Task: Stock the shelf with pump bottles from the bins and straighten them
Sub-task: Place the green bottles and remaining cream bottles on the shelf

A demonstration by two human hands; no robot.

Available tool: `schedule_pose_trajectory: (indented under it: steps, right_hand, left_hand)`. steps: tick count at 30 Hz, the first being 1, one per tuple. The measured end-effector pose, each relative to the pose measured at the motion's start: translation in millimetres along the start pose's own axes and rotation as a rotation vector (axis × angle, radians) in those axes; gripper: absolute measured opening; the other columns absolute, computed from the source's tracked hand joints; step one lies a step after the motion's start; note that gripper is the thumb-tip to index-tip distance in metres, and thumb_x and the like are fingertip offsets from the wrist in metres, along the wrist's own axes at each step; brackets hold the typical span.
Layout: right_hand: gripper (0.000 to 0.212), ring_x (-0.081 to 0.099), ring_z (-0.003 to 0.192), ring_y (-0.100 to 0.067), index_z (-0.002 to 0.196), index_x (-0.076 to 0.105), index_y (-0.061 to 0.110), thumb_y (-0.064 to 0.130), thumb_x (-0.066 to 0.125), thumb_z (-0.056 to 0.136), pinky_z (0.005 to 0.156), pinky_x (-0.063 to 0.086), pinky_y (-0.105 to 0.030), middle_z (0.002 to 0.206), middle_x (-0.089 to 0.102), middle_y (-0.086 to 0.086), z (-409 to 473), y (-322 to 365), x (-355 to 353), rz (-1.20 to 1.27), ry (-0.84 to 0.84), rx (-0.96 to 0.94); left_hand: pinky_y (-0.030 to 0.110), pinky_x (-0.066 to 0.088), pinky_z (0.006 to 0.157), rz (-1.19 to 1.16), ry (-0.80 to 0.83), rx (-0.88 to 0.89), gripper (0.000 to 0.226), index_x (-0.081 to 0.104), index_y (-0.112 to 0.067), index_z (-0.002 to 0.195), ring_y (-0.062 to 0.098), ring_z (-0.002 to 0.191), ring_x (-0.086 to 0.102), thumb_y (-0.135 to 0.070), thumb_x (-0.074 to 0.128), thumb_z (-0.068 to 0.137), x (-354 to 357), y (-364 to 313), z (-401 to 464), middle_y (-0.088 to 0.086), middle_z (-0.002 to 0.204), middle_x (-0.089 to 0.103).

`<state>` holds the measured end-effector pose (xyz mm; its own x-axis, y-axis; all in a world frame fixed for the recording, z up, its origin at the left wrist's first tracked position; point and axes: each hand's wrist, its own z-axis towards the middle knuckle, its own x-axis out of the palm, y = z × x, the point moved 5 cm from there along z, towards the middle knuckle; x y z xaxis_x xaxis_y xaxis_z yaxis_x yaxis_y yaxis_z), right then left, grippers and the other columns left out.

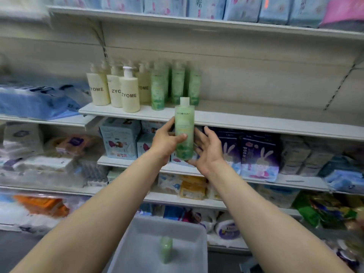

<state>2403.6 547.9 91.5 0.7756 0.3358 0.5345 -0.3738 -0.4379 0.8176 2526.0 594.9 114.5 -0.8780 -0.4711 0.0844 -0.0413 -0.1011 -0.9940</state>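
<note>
Bottles start nearest you: one green bottle [166,249] stands in the grey bin [137,243] at the bottom of the view, blurred. Above the bin, both your arms reach forward and up. Your left hand [166,141] grasps the held bottle [184,129] upright, thumb across its front and fingers wrapped round its left side. Your right hand [208,150] sits against the bottle's right side and base with the fingers spread and fairly straight, palm turned toward it, cupping rather than gripping. The bottle's white cap rises in front of the edge of the white shelf [256,123], just right of the stocked row.

On that shelf, farther back, green bottles [177,85] stand in close ranks at the right of the group, and cream bottles [118,89] marked ZYOME stand to their left, one set nearer the edge than the others. The shelf runs bare to the right. Below it, packs [260,152] with rabbit pictures fill the next level.
</note>
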Motion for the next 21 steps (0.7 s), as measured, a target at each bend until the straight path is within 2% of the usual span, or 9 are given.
schedule_pose_trajectory:
  steps: [2, 4, 8, 12, 15, 17, 19, 21]
  right_hand:
    - [0.042, 0.063, 0.106, -0.013, 0.116, 0.072, 0.029, 0.052, 0.044, 0.097, 0.091, 0.052, -0.045, 0.098, 0.077, 0.010, 7.2, 10.6, 12.7, -0.047, 0.015, -0.049]
    - [0.043, 0.063, 0.112, -0.015, 0.119, 0.071, 0.030, 0.052, 0.041, 0.097, 0.091, 0.050, -0.042, 0.112, 0.075, 0.007, 14.5, 18.9, 24.5, -0.115, 0.034, -0.087]
    - [0.044, 0.063, 0.114, -0.018, 0.122, 0.070, 0.030, 0.052, 0.038, 0.099, 0.087, 0.049, -0.037, 0.116, 0.074, 0.006, 32.9, 32.2, 46.7, -0.221, 0.067, -0.162]
    - [0.049, 0.060, 0.121, -0.020, 0.135, 0.062, 0.027, 0.050, 0.038, 0.100, 0.103, 0.047, -0.038, 0.128, 0.068, 0.006, 59.8, 43.8, 61.4, -0.246, 0.080, -0.213]
    - [0.046, 0.057, 0.124, -0.016, 0.132, 0.064, 0.029, 0.051, 0.039, 0.100, 0.107, 0.043, -0.040, 0.126, 0.069, 0.010, 81.3, 49.5, 65.7, -0.249, 0.074, -0.236]
    - [0.045, 0.057, 0.124, -0.015, 0.130, 0.065, 0.029, 0.050, 0.039, 0.100, 0.101, 0.046, -0.038, 0.127, 0.068, 0.010, 94.6, 52.9, 67.4, -0.246, 0.078, -0.239]
    - [0.045, 0.058, 0.122, -0.014, 0.130, 0.065, 0.029, 0.051, 0.039, 0.100, 0.096, 0.048, -0.036, 0.127, 0.069, 0.009, 107.9, 55.4, 67.2, -0.247, 0.073, -0.234]
    - [0.046, 0.058, 0.123, -0.015, 0.133, 0.063, 0.029, 0.051, 0.040, 0.100, 0.102, 0.047, -0.037, 0.128, 0.068, 0.009, 121.2, 56.9, 64.8, -0.248, 0.054, -0.224]
  left_hand:
    - [0.045, 0.059, 0.088, 0.009, -0.009, 0.041, 0.064, 0.057, -0.042, 0.133, 0.025, 0.102, 0.071, -0.002, 0.074, 0.086, -5.5, -11.2, 12.5, 0.007, 0.103, 0.073]
    - [0.045, 0.059, 0.087, 0.010, -0.027, 0.054, 0.067, 0.053, -0.038, 0.140, 0.022, 0.098, 0.072, -0.004, 0.074, 0.086, -12.2, -18.0, 24.8, 0.006, 0.100, 0.075]
    - [0.032, 0.061, 0.073, -0.028, -0.023, 0.096, 0.067, 0.052, -0.036, 0.142, 0.014, 0.087, 0.074, -0.001, 0.071, 0.088, -21.6, -31.9, 48.9, -0.003, 0.088, 0.077]
    - [0.041, 0.059, 0.087, -0.005, -0.023, 0.167, 0.064, 0.055, -0.050, 0.121, 0.019, 0.097, 0.072, 0.003, 0.068, 0.088, -24.7, -44.2, 77.5, -0.003, 0.094, 0.074]
    - [0.036, 0.059, 0.085, 0.033, -0.003, 0.196, 0.066, 0.053, -0.042, 0.137, 0.014, 0.097, 0.071, 0.001, 0.068, 0.089, -25.4, -48.4, 98.6, -0.003, 0.099, 0.074]
    - [0.034, 0.059, 0.084, 0.058, 0.001, 0.215, 0.066, 0.051, -0.037, 0.142, 0.012, 0.099, 0.071, 0.001, 0.068, 0.089, -25.0, -49.3, 112.5, 0.000, 0.106, 0.074]
    - [0.038, 0.058, 0.090, 0.065, 0.005, 0.209, 0.067, 0.048, -0.033, 0.145, 0.014, 0.104, 0.069, 0.001, 0.067, 0.090, -23.3, -47.6, 124.9, 0.005, 0.114, 0.072]
    - [0.046, 0.055, 0.096, 0.074, 0.011, 0.190, 0.069, 0.045, -0.031, 0.148, 0.019, 0.111, 0.066, 0.001, 0.066, 0.091, -21.7, -43.6, 137.2, 0.007, 0.120, 0.069]
